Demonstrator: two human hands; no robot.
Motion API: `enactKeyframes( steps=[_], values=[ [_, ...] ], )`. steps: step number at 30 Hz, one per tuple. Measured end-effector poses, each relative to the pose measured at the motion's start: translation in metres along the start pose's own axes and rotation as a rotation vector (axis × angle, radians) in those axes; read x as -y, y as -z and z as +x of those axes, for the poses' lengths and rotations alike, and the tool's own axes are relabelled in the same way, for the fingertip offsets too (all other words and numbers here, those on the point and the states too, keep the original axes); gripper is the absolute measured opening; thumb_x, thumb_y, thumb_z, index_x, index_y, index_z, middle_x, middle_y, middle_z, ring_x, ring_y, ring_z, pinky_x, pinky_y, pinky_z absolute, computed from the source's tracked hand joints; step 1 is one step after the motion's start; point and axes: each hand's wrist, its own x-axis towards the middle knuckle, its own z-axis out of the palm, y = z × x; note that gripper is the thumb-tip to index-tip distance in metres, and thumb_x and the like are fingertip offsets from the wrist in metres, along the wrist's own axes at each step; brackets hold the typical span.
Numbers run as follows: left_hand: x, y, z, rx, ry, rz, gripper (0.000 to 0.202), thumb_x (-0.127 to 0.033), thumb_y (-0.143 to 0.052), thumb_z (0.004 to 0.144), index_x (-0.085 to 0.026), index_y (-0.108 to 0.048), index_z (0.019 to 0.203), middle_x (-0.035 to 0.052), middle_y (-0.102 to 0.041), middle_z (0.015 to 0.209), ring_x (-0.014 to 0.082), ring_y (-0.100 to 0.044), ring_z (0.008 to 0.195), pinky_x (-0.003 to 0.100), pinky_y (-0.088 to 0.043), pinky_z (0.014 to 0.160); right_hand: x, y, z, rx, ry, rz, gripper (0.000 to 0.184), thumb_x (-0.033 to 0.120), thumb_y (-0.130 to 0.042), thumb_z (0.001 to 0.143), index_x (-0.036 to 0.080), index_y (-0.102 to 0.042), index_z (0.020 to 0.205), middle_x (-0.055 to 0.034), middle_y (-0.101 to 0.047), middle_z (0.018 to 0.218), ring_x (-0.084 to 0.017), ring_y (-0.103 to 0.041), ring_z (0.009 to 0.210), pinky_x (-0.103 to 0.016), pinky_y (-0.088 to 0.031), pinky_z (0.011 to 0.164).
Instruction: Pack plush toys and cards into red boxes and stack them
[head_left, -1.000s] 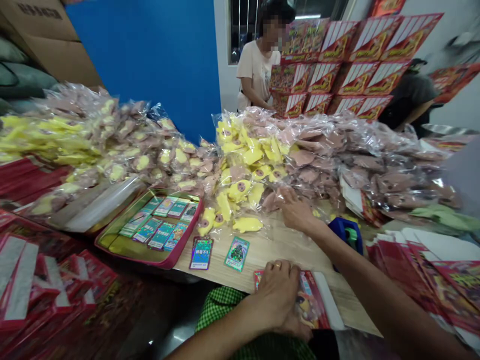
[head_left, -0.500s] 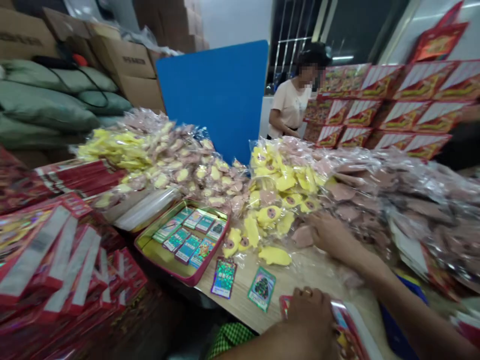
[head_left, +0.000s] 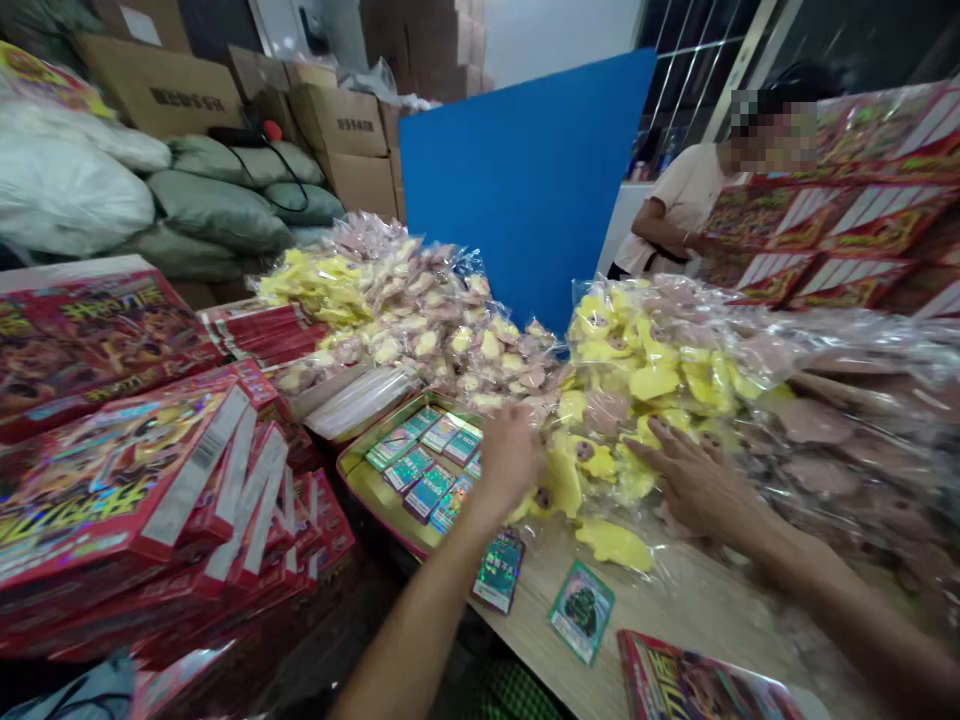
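My left hand (head_left: 512, 455) reaches forward past the tin's right rim, close to the bagged brown-and-yellow pieces; motion blurs its fingers, so their grip is unclear. Below it is a tin tray (head_left: 352, 470) with stacks of green cards (head_left: 429, 490). My right hand (head_left: 694, 480) lies with fingers stretched over the yellow animal-shaped pieces (head_left: 660, 375) in clear bags, touching the heap. On the wooden table, a dark green card stack (head_left: 499, 570) and a card with a dark figure (head_left: 583, 610) lie near the edge. A red printed box (head_left: 697, 680) rests at the front.
Red boxes (head_left: 120, 480) are stacked on my left. A clear-bagged heap of brown pieces (head_left: 847, 440) covers the right side. Behind stand a blue panel (head_left: 517, 190), cartons (head_left: 345, 120) and green sacks (head_left: 217, 220). A person in a pale shirt (head_left: 675, 200) stands beyond, by more red boxes.
My left hand has left the red box and moved forward to the far heap. My right hand has shifted from a brown piece onto the yellow ones. The view has turned left.
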Motion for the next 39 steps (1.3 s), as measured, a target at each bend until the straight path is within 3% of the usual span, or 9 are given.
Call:
enactKeyframes(
  steps=[2,6,11,15,19,26,31,34,39],
  values=[
    [0.032,0.016,0.037,-0.005,0.128,0.056,0.049,-0.019,-0.064,0.091,-0.013,-0.056,0.139,0.0245,-0.054,0.144,0.0388,-0.061,0.125,0.052,-0.053,0.102,-0.003,0.003,-0.020,-0.044,-0.013,0.038,0.058,0.012,-0.046,0.088,0.022,-0.063,0.143,-0.0171,-0.055,0.152,-0.038,-0.055,0.136,-0.057,-0.049,0.105],
    [0.069,0.018,0.073,0.074,0.190,0.114,0.032,-0.030,-0.069,0.095,-0.015,-0.065,0.124,0.0130,-0.068,0.123,0.0263,-0.069,0.108,0.046,-0.057,0.095,-0.006,0.012,-0.051,-0.089,-0.001,0.230,0.049,0.021,-0.036,0.094,0.017,-0.072,0.128,-0.0183,-0.067,0.136,-0.035,-0.063,0.127,-0.056,-0.051,0.105],
    [0.050,0.033,0.053,-0.100,0.180,0.167,0.027,-0.019,-0.049,0.102,-0.016,-0.069,0.120,0.0176,-0.069,0.116,0.0293,-0.067,0.111,0.040,-0.054,0.094,0.015,0.054,-0.072,-0.027,-0.319,0.709,0.043,0.040,-0.047,0.090,0.017,-0.075,0.115,-0.0168,-0.075,0.119,-0.037,-0.069,0.113,-0.058,-0.053,0.102],
    [-0.008,0.028,-0.008,-0.457,-0.255,0.013,0.033,-0.022,-0.040,0.105,-0.022,-0.062,0.130,0.0125,-0.062,0.118,0.0254,-0.064,0.107,0.039,-0.053,0.092,0.048,0.107,-0.084,0.229,-0.673,1.580,0.055,0.045,-0.061,0.084,0.017,-0.060,0.131,-0.0179,-0.073,0.122,-0.033,-0.072,0.106,-0.049,-0.060,0.091],
    [-0.064,-0.004,-0.076,-0.526,-0.903,-0.220,0.023,-0.021,-0.049,0.104,-0.024,-0.059,0.125,0.0043,-0.058,0.102,0.0171,-0.060,0.092,0.029,-0.054,0.079,0.045,0.138,-0.104,0.251,-0.633,2.097,0.055,0.035,-0.047,0.084,0.014,-0.054,0.134,-0.0159,-0.070,0.126,-0.029,-0.070,0.110,-0.042,-0.062,0.082],
    [-0.093,-0.054,-0.131,-0.247,-1.200,-0.426,0.035,-0.015,-0.050,0.100,-0.025,-0.048,0.133,0.0074,-0.057,0.111,0.0191,-0.062,0.101,0.031,-0.059,0.082,0.018,0.134,-0.186,0.007,-0.982,1.920,0.064,0.025,-0.068,0.064,0.020,-0.060,0.128,-0.0088,-0.073,0.103,-0.017,-0.066,0.065,-0.026,-0.055,0.050],
    [-0.103,-0.076,-0.150,0.229,-0.823,-0.389,0.095,-0.041,-0.073,0.084,-0.020,-0.018,0.157,0.0232,-0.039,0.152,0.0391,-0.044,0.142,0.056,-0.049,0.108,0.014,0.108,-0.227,-0.267,-1.187,1.624,0.056,0.021,-0.076,0.052,0.018,-0.065,0.107,-0.0034,-0.071,0.082,-0.017,-0.064,0.061,-0.025,-0.051,0.050],
    [-0.109,-0.092,-0.156,0.546,-0.712,-0.153,0.121,-0.048,-0.087,0.065,-0.013,-0.017,0.157,0.0264,-0.044,0.149,0.0477,-0.038,0.145,0.065,-0.034,0.117,0.010,0.099,-0.245,-0.285,-1.153,1.358,0.056,0.029,-0.074,0.059,0.018,-0.067,0.114,-0.0017,-0.071,0.077,-0.019,-0.064,0.062,-0.027,-0.049,0.053],
    [-0.103,-0.096,-0.159,0.541,-0.616,-0.168,0.115,-0.035,-0.088,0.056,-0.012,-0.027,0.150,0.0203,-0.049,0.138,0.0414,-0.050,0.130,0.057,-0.040,0.110,0.007,0.105,-0.259,-0.144,-0.964,0.825,0.044,0.028,-0.058,0.074,0.019,-0.073,0.114,-0.0010,-0.068,0.068,-0.020,-0.060,0.063,-0.028,-0.044,0.057]
  ],
)
